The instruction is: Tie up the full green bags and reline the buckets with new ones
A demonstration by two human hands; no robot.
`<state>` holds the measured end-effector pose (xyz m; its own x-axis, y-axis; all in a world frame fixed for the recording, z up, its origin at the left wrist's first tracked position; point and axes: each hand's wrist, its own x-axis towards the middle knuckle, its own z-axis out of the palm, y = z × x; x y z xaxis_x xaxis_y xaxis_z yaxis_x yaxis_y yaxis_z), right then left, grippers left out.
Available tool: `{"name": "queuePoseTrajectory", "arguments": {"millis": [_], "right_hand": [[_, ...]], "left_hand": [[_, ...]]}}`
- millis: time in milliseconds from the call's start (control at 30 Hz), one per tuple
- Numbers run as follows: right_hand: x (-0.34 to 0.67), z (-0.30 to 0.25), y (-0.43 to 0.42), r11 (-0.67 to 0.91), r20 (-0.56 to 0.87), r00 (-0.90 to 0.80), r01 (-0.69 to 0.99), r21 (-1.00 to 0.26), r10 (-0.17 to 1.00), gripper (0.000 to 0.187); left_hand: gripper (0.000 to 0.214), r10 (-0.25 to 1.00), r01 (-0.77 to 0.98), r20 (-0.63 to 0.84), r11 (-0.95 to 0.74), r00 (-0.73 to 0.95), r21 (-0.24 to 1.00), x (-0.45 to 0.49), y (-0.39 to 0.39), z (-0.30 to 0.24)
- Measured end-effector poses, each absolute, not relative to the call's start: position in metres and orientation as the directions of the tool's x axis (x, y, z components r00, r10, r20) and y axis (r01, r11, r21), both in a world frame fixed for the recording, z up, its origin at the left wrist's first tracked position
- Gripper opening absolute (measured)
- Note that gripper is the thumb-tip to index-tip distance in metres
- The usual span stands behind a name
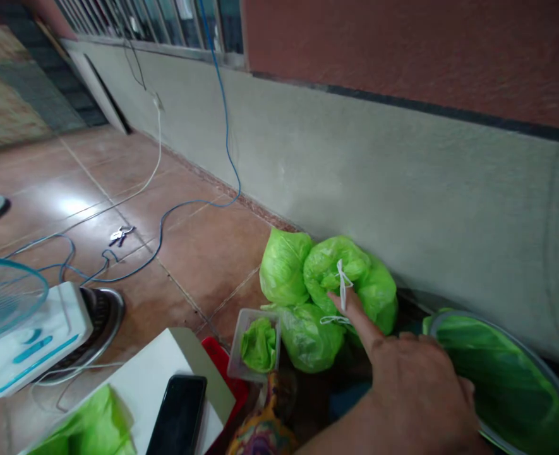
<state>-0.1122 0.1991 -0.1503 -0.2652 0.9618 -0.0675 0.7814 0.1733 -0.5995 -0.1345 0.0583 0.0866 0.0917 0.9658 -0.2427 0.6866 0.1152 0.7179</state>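
My right hand [412, 379] reaches in from the bottom with its index finger stretched out and the other fingers curled. The fingertip is at a white tie [340, 275] on a knotted, bright green plastic bag [324, 272]. I cannot tell whether the tie loops round the finger or lies against it. Filled green bags are bunched around it: one to the left [285, 265], one in front [310, 338] and one to the right [378, 294]. A clear plastic tub [233, 357] with a crumpled green bag [259, 344] inside stands beside them. My left hand is out of view.
A green-lined bin [520, 385] stands at right, by the wall [402, 189]. A phone [177, 414] and a green sheet [90, 426] lie on a white box [146, 373]. Leftward are a fan [37, 341], a blue cable [184, 203] and keys [120, 234] on the floor.
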Motion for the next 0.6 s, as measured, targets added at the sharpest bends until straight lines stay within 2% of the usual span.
{"name": "queuePoseTrajectory", "arguments": {"millis": [100,167,200,267,300,400,533,600], "right_hand": [[-0.115,-0.148,0.155,0.139,-0.104,-0.235,0.817,-0.560,0.966,0.037],[-0.128,-0.152,0.114,0.190,-0.142,-0.329,0.791,-0.581,0.934,0.029],[-0.137,-0.156,0.091,0.253,-0.178,-0.443,0.747,-0.615,0.879,0.026],[-0.159,-0.167,0.048,0.373,-0.263,-0.679,0.639,-0.673,0.686,0.025],[-0.170,-0.174,0.029,0.407,-0.308,-0.740,0.611,-0.680,0.597,0.027],[-0.201,-0.198,-0.009,0.401,-0.368,-0.775,0.596,-0.696,0.514,0.025],[-0.221,-0.225,-0.023,0.332,-0.403,-0.771,0.594,-0.733,0.493,0.020],[-0.222,-0.233,-0.022,0.286,-0.395,-0.790,0.559,-0.778,0.469,0.022]], "left_hand": [[0.040,0.975,0.688,-0.206,0.093,0.084,0.720,-0.131,0.053,0.084],[0.041,0.982,0.683,-0.172,0.071,0.081,0.727,-0.130,0.052,0.085],[0.041,0.983,0.681,-0.160,0.055,0.093,0.730,-0.130,0.052,0.087],[0.039,0.976,0.677,-0.170,0.033,0.136,0.735,-0.128,0.051,0.090],[0.038,0.971,0.675,-0.186,0.037,0.151,0.737,-0.127,0.051,0.091],[0.039,0.960,0.673,-0.217,0.043,0.176,0.738,-0.125,0.048,0.090],[0.038,0.965,0.695,-0.159,-0.032,0.209,0.718,-0.126,0.038,0.085],[0.042,0.971,0.716,-0.166,-0.007,0.171,0.698,-0.130,0.034,0.085]]}}
